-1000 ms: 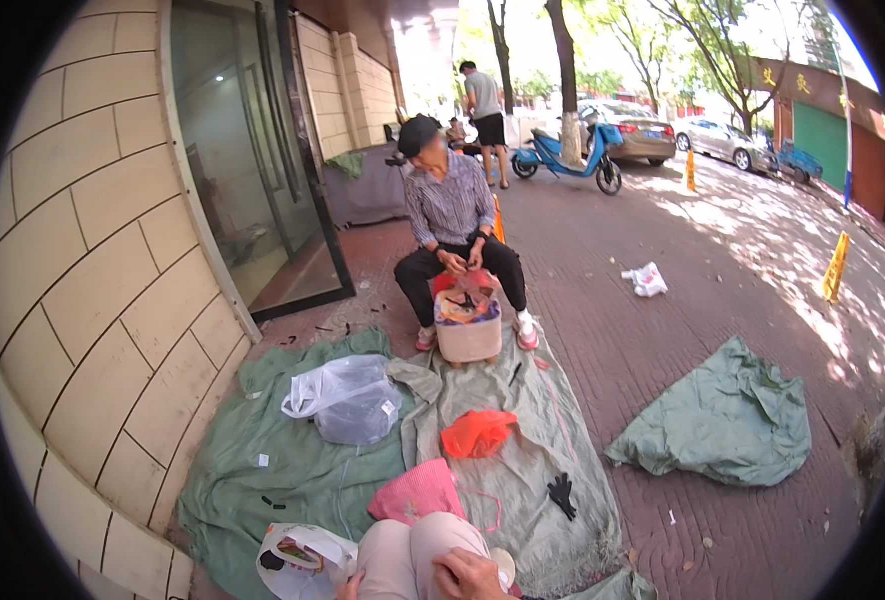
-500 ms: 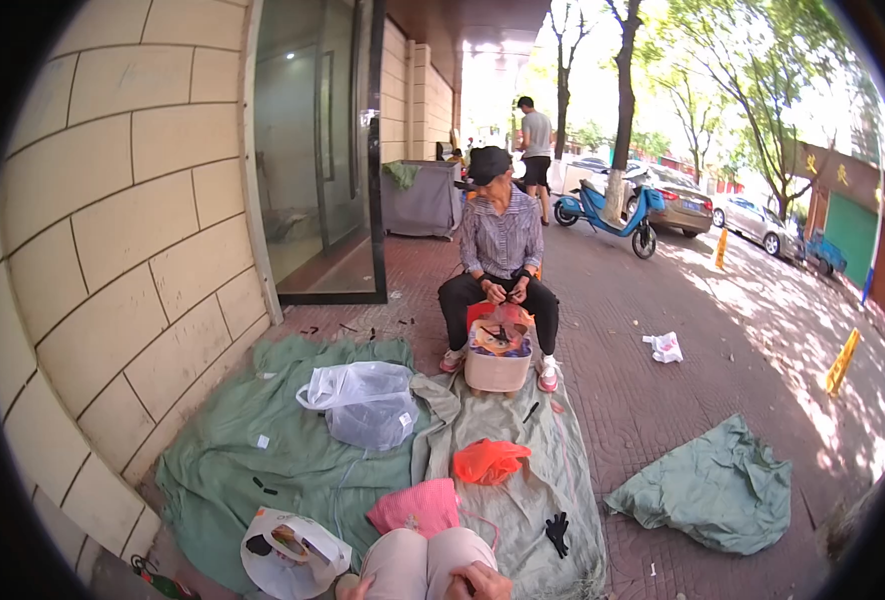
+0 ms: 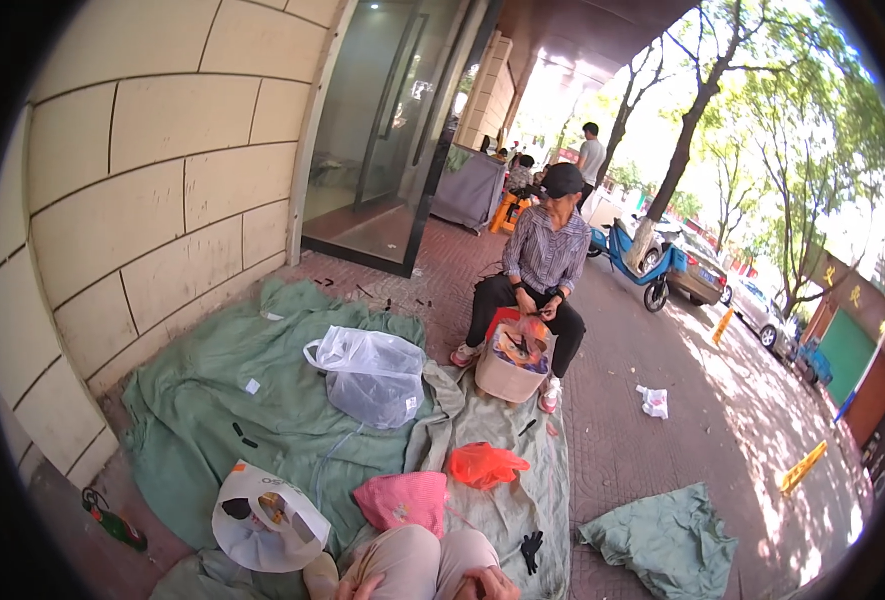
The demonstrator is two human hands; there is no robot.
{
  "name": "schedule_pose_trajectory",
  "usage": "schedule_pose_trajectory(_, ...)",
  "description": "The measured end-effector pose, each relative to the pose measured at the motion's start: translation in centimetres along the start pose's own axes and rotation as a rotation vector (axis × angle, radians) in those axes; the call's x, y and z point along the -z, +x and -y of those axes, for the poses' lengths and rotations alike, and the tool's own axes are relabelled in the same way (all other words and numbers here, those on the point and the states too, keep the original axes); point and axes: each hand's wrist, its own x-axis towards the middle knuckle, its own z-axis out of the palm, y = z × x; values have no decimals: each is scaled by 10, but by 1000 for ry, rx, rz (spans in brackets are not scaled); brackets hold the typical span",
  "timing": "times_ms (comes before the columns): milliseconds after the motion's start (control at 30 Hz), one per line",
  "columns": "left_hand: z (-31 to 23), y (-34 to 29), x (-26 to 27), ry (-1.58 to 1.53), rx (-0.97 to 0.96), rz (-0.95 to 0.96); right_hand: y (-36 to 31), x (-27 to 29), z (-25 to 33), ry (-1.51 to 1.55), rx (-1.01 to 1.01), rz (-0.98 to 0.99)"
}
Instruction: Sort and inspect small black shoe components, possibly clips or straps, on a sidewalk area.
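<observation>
My left hand [image 3: 361, 588] rests on my left thigh at the lower edge, with its fingers laid out and holding nothing. On my right knee lies my right hand [image 3: 491, 583], fingers curled; what they hold, if anything, is hidden. Just beyond my knees [image 3: 409, 554] is a pink cloth bag [image 3: 403, 500]. A white plastic bag [image 3: 248, 540] with things inside stands open to the left. Right of my knees, a black glove [image 3: 532, 552] lies on the grey-green sheet. A red plastic bag [image 3: 487, 465] sits crumpled a little farther off.
Opposite me sits a person [image 3: 545, 250], hands over a beige bin [image 3: 510, 378]. A clear plastic bag [image 3: 373, 385] lies on the green sheet [image 3: 193, 400]. A green bottle [image 3: 118, 525] is by the wall. A folded green cloth [image 3: 668, 540] lies on the paving at right.
My view has tilted and swung left, so the scene looks slanted. The seated person's hands have lowered closer to the bin. My hands stay on my legs.
</observation>
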Motion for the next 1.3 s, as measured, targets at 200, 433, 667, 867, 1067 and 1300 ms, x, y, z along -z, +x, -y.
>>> schedule_pose_trajectory(200, -3, 1, 8, 19, -13, -33, 6, -4, 9, -70, 19, 26)
schedule_pose_trajectory(433, -1, -3, 10, -62, 154, 118, 8, -11, 10, -117, 9, 13)
schedule_pose_trajectory(667, 4, -2, 11, -138, 61, 92, 9, -12, 10, -161, 68, -6)
schedule_pose_trajectory(867, -1, -2, 11, -111, 131, 127, 11, -13, 7, -173, 89, -33)
schedule_pose_trajectory(1067, 4, -1, 8, -109, 110, 119, 11, -12, 14, -167, 92, -41)
schedule_pose_trajectory(1300, 2, -2, 6, -139, 14, 27, 8, -11, 14, -165, 79, -53)
